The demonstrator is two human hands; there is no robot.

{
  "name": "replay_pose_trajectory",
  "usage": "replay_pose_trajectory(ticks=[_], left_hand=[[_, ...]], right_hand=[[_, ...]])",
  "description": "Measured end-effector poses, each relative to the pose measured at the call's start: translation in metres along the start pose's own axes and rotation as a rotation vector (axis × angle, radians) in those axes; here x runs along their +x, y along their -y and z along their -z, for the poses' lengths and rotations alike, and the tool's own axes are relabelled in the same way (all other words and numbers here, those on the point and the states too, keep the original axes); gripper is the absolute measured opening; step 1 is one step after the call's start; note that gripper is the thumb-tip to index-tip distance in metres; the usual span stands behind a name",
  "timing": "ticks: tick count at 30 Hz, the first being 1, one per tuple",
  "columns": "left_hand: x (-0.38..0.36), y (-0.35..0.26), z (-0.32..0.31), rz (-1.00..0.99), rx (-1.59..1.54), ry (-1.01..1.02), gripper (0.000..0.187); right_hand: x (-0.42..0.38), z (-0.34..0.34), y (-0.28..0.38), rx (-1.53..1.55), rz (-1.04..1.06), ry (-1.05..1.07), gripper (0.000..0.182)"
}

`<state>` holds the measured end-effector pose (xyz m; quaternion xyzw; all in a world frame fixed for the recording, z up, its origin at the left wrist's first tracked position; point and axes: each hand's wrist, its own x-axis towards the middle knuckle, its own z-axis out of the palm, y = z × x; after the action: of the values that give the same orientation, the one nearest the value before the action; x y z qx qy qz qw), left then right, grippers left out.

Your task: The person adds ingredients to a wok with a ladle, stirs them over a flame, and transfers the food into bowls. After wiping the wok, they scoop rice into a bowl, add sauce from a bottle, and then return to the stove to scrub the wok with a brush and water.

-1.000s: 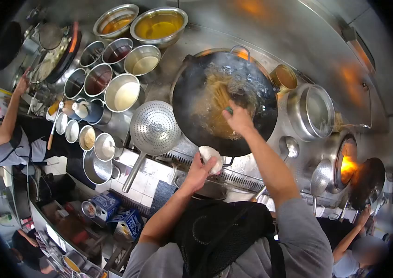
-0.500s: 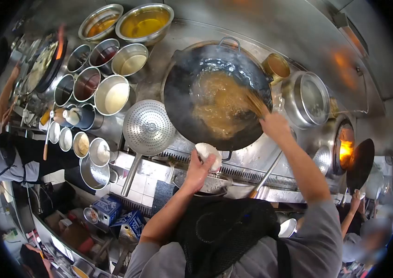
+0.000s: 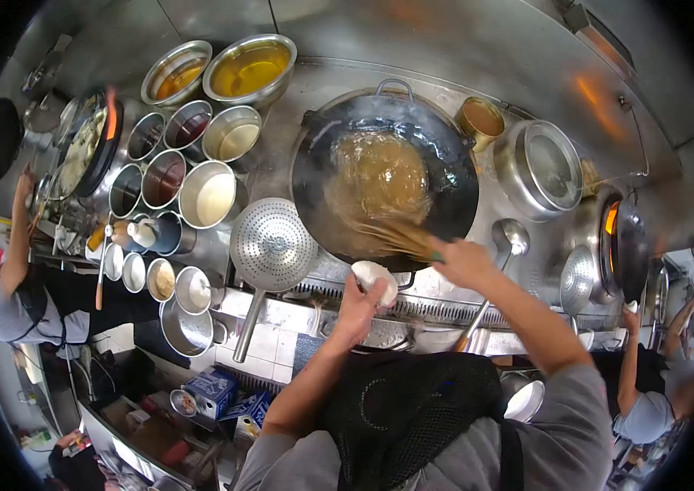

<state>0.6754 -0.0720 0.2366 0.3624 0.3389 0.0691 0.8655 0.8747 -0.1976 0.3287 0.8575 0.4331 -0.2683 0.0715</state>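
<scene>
A large black wok (image 3: pixel 455 184) with steaming brownish water (image 3: pixel 384 176) fills the middle of the view. My right hand (image 3: pixel 468 266) grips a bamboo wok brush (image 3: pixel 396 237), its bristles down inside the near side of the wok. Folded in my left hand (image 3: pixel 357 313) is a white cloth (image 3: pixel 376 281), held at the wok's near rim beside the near loop handle (image 3: pixel 404 281). A perforated strainer (image 3: pixel 273 244) with a long handle rests just left of the wok. To the right lies a ladle (image 3: pixel 512 236), its handle pointing toward me.
Several metal pots of sauces (image 3: pixel 208 195) and two bowls of oil (image 3: pixel 250 72) stand at left. A lidded steel pot (image 3: pixel 539 168) and a brown-filled can (image 3: pixel 479 119) are at right. Flames burn under another wok (image 3: pixel 629 245). Co-workers (image 3: pixel 11 299) stand on both sides.
My right hand has swept the brush from the wok's right side to its near side, toward me. My left hand still holds the cloth at the rim. The view has shifted slightly.
</scene>
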Motion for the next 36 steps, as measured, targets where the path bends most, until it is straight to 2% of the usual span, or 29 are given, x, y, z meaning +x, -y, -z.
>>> replay_pose_trajectory(ticks=[2, 4, 6, 8, 11, 12, 13, 15, 16, 18, 20, 21, 22, 23, 25, 27, 29, 31, 33, 35, 36], left_hand=[[0.002, 0.004, 0.001, -0.006, -0.009, -0.001, 0.041], [0.004, 0.004, 0.001, -0.008, -0.031, -0.007, 0.042], [0.005, 0.006, 0.003, -0.03, -0.044, -0.011, 0.043], [0.006, 0.007, 0.004, -0.043, -0.042, -0.005, 0.044], [0.007, 0.007, 0.002, -0.057, -0.033, -0.024, 0.042], [0.006, 0.007, 0.003, -0.056, -0.022, -0.023, 0.042], [0.005, 0.007, 0.002, -0.055, -0.01, -0.025, 0.042], [0.003, 0.005, -0.001, -0.052, 0.0, -0.021, 0.042], [0.0, 0.001, -0.003, -0.025, -0.006, -0.024, 0.042], [-0.003, 0.0, -0.006, 0.008, -0.011, -0.027, 0.041], [-0.006, 0.004, -0.004, 0.051, -0.06, 0.01, 0.039], [-0.006, 0.007, -0.003, 0.076, -0.06, 0.034, 0.036], [-0.005, 0.012, -0.002, 0.073, -0.088, 0.049, 0.034], [-0.003, 0.015, -0.002, 0.064, -0.119, 0.067, 0.033], [-0.003, 0.011, -0.005, 0.065, -0.132, 0.074, 0.033], [-0.001, 0.012, -0.007, 0.056, -0.128, 0.061, 0.034], [-0.002, 0.008, -0.01, 0.052, -0.109, 0.048, 0.034], [-0.003, 0.008, -0.009, 0.043, -0.073, 0.032, 0.035], [-0.005, 0.008, -0.011, 0.05, -0.084, 0.036, 0.035], [-0.008, 0.008, -0.006, 0.059, -0.094, 0.035, 0.035], [-0.007, 0.012, -0.005, 0.034, -0.115, 0.035, 0.036]], right_hand=[[0.007, -0.004, -0.044, -0.244, -0.234, 0.027, 0.054], [0.031, 0.007, -0.074, -0.209, -0.309, -0.211, 0.056], [0.09, 0.007, -0.08, -0.111, -0.311, -0.368, 0.059], [0.134, 0.018, -0.033, 0.068, -0.317, -0.362, 0.061], [0.181, -0.019, 0.036, 0.516, -0.095, -0.525, 0.062], [0.177, -0.026, 0.058, 0.727, -0.02, -0.548, 0.061], [0.169, -0.032, 0.074, 0.802, 0.027, -0.57, 0.062], [0.142, -0.034, 0.075, 0.759, 0.084, -0.386, 0.064], [0.128, -0.04, 0.066, 0.758, 0.078, -0.387, 0.064], [0.098, -0.052, 0.029, 0.643, 0.306, -0.247, 0.064], [0.048, -0.019, -0.009, 0.595, 0.254, 0.06, 0.064], [0.046, -0.021, -0.045, 0.474, 0.27, 0.116, 0.063], [0.032, 0.014, -0.063, 0.427, 0.184, 0.276, 0.061], [0.033, 0.028, -0.091, 0.24, 0.173, 0.216, 0.06], [0.043, 0.064, -0.095, -0.079, 0.035, 0.035, 0.049], [0.077, 0.059, -0.058, -0.059, -0.097, -0.08, 0.037], [0.105, 0.022, -0.008, 0.043, -0.158, -0.104, 0.034], [0.093, -0.01, 0.039, 0.178, -0.068, -0.212, 0.041], [0.062, -0.031, 0.046, 0.155, 0.045, -0.236, 0.053], [0.036, -0.036, 0.013, 0.005, 0.004, -0.059, 0.055], [0.032, -0.039, -0.018, -0.054, -0.058, -0.099, 0.057]])
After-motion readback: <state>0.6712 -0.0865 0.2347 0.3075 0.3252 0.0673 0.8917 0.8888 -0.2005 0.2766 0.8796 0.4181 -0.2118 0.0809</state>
